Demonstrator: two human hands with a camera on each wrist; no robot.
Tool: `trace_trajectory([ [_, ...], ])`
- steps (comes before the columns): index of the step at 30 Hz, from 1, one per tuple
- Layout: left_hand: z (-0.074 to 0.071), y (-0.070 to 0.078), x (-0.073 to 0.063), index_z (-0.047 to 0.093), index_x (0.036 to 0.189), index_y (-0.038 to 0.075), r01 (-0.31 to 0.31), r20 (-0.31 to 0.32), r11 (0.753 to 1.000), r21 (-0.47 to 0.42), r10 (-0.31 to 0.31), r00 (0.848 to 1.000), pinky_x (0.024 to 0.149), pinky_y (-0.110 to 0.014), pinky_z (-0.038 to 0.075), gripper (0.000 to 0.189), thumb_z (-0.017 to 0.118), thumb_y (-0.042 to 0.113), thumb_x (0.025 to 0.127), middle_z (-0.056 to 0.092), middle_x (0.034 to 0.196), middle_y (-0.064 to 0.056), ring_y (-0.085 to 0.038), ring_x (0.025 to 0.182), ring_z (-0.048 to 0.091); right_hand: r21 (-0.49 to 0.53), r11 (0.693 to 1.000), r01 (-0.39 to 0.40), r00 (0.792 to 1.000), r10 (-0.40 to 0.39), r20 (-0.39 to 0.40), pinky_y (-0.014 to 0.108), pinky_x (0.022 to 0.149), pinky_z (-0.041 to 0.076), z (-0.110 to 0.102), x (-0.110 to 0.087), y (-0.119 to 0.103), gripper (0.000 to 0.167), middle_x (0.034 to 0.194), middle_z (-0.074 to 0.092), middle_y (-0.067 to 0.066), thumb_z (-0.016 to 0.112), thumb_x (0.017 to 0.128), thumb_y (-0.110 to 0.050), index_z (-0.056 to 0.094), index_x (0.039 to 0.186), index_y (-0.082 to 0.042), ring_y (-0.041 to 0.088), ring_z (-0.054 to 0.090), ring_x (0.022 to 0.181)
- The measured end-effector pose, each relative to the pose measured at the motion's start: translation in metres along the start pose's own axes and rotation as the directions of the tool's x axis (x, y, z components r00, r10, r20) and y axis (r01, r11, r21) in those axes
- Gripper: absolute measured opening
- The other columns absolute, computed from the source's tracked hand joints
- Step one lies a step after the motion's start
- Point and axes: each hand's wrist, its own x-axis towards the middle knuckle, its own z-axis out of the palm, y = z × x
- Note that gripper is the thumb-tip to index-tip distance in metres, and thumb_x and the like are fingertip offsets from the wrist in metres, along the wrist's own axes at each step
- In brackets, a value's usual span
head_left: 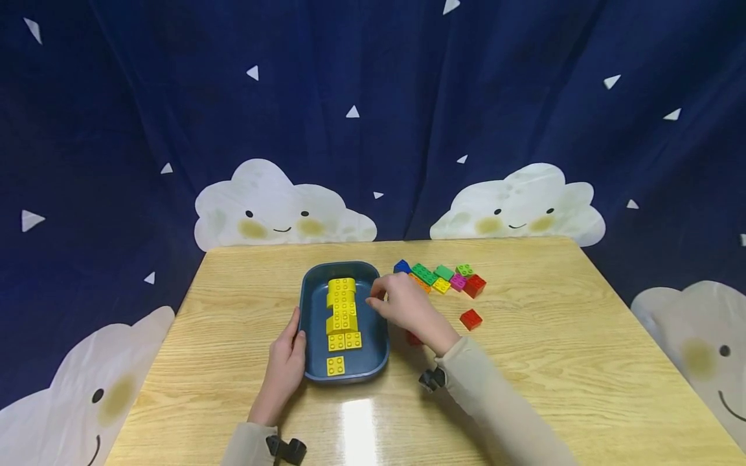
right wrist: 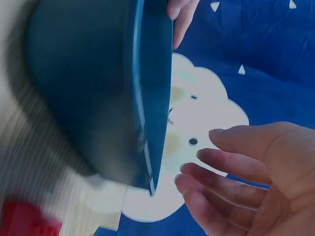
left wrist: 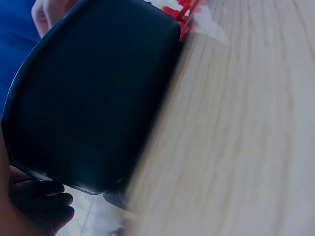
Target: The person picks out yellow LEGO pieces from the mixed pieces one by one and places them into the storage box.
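A dark blue tray (head_left: 373, 353) sits on the wooden table in front of me. Yellow toy building bricks (head_left: 340, 323) lie in a column down its middle, several close together and a single one (head_left: 335, 366) nearer the front. On the left side, my left hand (head_left: 285, 359) holds the tray by its rim; its fingers (left wrist: 47, 204) show low in the left wrist view. My right hand (head_left: 403, 303) hovers over the tray's right rim, fingers loosely bent. Between thumb and fingertips (right wrist: 189, 169) nothing is held in the right wrist view.
Behind my right hand, loose bricks in blue, green, orange, yellow, magenta and red (head_left: 474, 285) form a group. One red brick (head_left: 471, 319) lies apart to the right, another (head_left: 413, 338) partly hidden by my wrist. A dark blue curtain (head_left: 402, 97) with clouds hangs beyond the table.
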Motion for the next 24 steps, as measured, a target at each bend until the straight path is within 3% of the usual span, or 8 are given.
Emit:
trace_trajectory([
  [6, 0.000, 0.000, 0.000, 0.026, 0.155, 0.000, -0.002, -0.004, 1.000, 0.001, 0.002, 1.000, 0.118, -0.045, 0.025, 0.052, 0.038, 0.005, 0.105, 0.028, 0.159, -0.015, -0.025, 0.146, 0.026, -0.012, 0.999, -0.049, 0.998, 0.049, -0.037, 0.027, 0.063, 0.051, -0.006, 0.002, 0.024, 0.006, 0.074, 0.067, -0.005, 0.077, 0.086, -0.016, 0.076, 0.082, -0.013, 0.014, 0.058, 0.069],
  [14, 0.000, -0.001, 0.001, 0.027, 0.155, 0.000, -0.011, -0.010, 1.000, 0.004, 0.011, 1.000, 0.118, -0.045, 0.025, 0.051, 0.038, 0.005, 0.105, 0.029, 0.159, -0.014, -0.026, 0.146, 0.027, -0.014, 0.996, -0.083, 0.992, 0.081, -0.094, 0.035, 0.068, 0.056, -0.012, 0.003, 0.060, 0.008, 0.083, 0.072, 0.005, 0.077, 0.083, -0.007, 0.076, 0.090, -0.004, 0.022, 0.065, 0.077],
  [24, 0.000, -0.002, 0.000, 0.026, 0.155, 0.000, 0.001, -0.012, 1.000, 0.004, -0.001, 1.000, 0.118, -0.046, 0.025, 0.052, 0.039, 0.006, 0.105, 0.029, 0.159, -0.015, -0.025, 0.146, 0.027, -0.046, 0.965, -0.259, 0.962, 0.253, -0.103, 0.045, 0.073, 0.056, -0.010, 0.000, 0.106, 0.021, 0.101, 0.072, 0.011, 0.069, 0.082, -0.003, 0.075, 0.103, -0.002, 0.029, 0.065, 0.089],
])
